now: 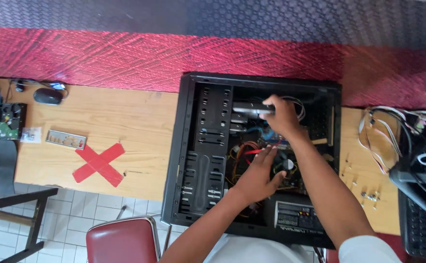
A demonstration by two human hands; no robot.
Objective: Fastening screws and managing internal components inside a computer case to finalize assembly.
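Gripping silver drive [252,110] — right hand [282,117], left hand [257,178] inside case [186,146]

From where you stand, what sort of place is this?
Probably a computer repair bench or training room. An open computer case lies on a wooden table, both hands inside it: left hand, right hand. Loose hard drives, cables and screws lie around.

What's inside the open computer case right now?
Inside the black computer case: a drive cage, red and yellow cables, a cooler fan and the power supply. The left hand and right hand hide much of the motherboard.
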